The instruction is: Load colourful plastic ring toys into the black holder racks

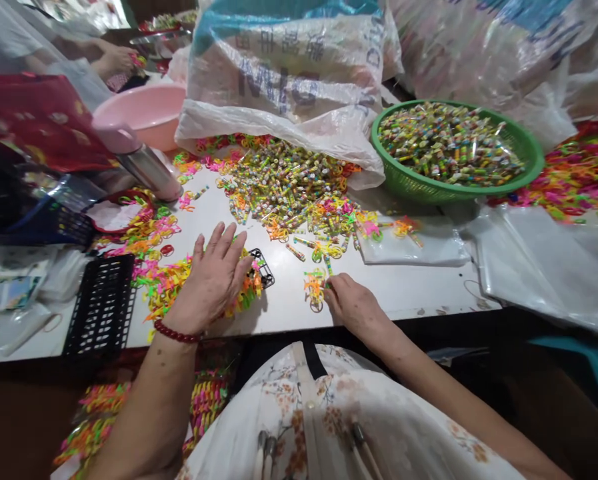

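Green basket [421, 189] sitting at our two o'clock, sack [283, 60] draping over tubes [291, 180] at twelve, black crate [99, 300] near nine, we're spreading our left hand [206, 287] open over plastic pieces [170, 290], curling our right hand [353, 303] beside a loose cluster [315, 287] at its nine, its grip we cannot tell.

We look down on a white worktable [409, 283], its near edge running across our view and marked with small dark stains toward the right. Cool, pale light brightens the tabletop and glints off the printed woven sack [289, 73] standing along its far side. Beneath, deep shadow hides most of the floor. At far right we see a curved turquoise plastic rim [596, 367], perhaps a stool's. Behind, at upper left, a bright patch [113, 13] meets a dark brown background [153, 9].
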The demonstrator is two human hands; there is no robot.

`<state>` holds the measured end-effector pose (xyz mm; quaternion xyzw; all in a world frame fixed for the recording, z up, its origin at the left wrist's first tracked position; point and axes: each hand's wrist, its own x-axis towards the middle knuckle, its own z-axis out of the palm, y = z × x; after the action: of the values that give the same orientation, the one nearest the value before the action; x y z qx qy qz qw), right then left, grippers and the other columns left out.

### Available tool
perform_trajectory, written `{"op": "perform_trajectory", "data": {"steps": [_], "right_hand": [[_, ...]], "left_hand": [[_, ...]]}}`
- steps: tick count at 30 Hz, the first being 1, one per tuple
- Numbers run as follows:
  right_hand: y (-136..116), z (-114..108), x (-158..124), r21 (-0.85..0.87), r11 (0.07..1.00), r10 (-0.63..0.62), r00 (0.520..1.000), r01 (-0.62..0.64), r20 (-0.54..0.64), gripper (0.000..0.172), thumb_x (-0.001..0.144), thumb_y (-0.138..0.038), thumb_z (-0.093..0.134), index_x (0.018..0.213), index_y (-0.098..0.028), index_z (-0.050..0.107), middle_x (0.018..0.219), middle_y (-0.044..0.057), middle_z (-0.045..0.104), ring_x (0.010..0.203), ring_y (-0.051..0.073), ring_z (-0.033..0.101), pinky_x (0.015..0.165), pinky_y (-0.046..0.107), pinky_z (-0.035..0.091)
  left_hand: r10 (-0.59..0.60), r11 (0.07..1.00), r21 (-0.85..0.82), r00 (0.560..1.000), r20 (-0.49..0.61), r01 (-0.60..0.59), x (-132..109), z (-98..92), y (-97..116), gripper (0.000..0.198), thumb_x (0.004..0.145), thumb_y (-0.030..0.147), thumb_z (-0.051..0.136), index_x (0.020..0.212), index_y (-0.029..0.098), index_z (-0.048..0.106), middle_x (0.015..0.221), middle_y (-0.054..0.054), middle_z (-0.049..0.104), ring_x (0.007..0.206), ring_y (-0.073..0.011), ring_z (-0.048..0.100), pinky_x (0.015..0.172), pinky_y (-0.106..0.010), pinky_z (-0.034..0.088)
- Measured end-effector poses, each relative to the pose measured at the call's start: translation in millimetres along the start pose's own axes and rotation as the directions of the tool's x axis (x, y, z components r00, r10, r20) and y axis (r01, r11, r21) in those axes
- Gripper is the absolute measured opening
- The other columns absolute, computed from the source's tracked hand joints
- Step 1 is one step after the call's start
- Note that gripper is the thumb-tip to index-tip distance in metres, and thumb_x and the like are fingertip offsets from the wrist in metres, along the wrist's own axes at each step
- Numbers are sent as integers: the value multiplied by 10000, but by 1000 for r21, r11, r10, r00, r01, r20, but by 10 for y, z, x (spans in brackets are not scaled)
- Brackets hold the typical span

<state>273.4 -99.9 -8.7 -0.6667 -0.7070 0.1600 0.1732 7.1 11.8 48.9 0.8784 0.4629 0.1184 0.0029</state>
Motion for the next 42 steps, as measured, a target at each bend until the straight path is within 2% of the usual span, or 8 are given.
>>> {"op": "perform_trajectory", "data": {"steps": [4, 8, 13, 22, 28, 33, 38, 42], "right_hand": [[-232, 169, 542, 482, 875, 35, 999, -34, 6, 180, 903, -186, 471, 1066, -201, 548, 911, 34, 666, 782, 169, 633, 710, 293, 473], [-507, 450, 1142, 743, 660, 32, 992, -112, 121, 39, 844, -215, 523, 863, -201, 554, 751, -21, 625, 667, 130, 593, 618, 242, 442], [-687, 610, 1441, 679, 734, -47, 998, 11, 34, 78, 792, -192, 544, 721, -197, 510, 691, -37, 554, 659, 120, 478, 592, 222, 353], [-623, 603, 1549, 473, 856, -279, 957, 210, 80, 110, 855, -143, 448, 791, -194, 522, 711, -20, 548, 672, 135, 464, 634, 241, 335], [-584, 628, 1647, 387, 860, -414, 898, 333, 147, 69, 815, -239, 605, 804, -184, 565, 718, -3, 558, 637, 146, 436, 608, 267, 317], [-580, 719, 1622, 362, 829, -482, 873, 426, 78, 102, 856, -211, 589, 940, -155, 578, 880, 34, 592, 755, 157, 494, 695, 267, 384], [-557, 614, 1463, 328, 861, -424, 905, 388, 43, 92, 923, -177, 551, 1006, -158, 587, 993, 58, 609, 890, 166, 548, 807, 270, 429], [-281, 303, 987, 143, 954, -253, 963, 265, -98, 149, 947, -221, 553, 1087, -169, 554, 1067, 78, 591, 930, 185, 564, 799, 288, 450]], "left_hand": [[-22, 1000, 21, 998, 55, 21, 65, 94, -4, 530, 1018, 391, 256, 1461, 126, 378, 1555, -180, 329, 1470, -301, 256, 1183, -571, 186], [6, 1000, 21, 999, 40, -7, 43, 132, -30, 536, 1018, 372, 261, 1493, 130, 318, 1549, -170, 346, 1452, -270, 305, 1194, -522, 200], [43, 999, 6, 999, 26, -43, 1, 106, -28, 558, 1020, 354, 256, 1529, 126, 228, 1556, -168, 332, 1460, -249, 291, 1202, -490, 200], [22, 999, 36, 998, 66, -25, 30, 93, -1, 548, 1018, 362, 278, 1517, 136, 269, 1572, -151, 304, 1469, -255, 269, 1201, -496, 191], [16, 998, 64, 997, 79, -21, 50, 96, -2, 552, 1014, 392, 284, 1525, 184, 275, 1587, -115, 275, 1456, -267, 296, 1176, -485, 239], [4, 993, 115, 994, 107, -16, 48, 135, -18, 572, 1009, 443, 264, 1495, 154, 346, 1590, -117, 261, 1464, -291, 273, 1159, -507, 252], [31, 992, 119, 996, 85, -41, 30, 208, -51, 586, 1009, 448, 241, 1515, 161, 310, 1589, -117, 264, 1476, -300, 238, 1156, -528, 237], [84, 994, 76, 996, 5, -84, 12, 188, -48, 585, 1001, 449, 312, 1531, 206, 275, 1587, -115, 272, 1484, -316, 207, 1163, -567, 204]]}}
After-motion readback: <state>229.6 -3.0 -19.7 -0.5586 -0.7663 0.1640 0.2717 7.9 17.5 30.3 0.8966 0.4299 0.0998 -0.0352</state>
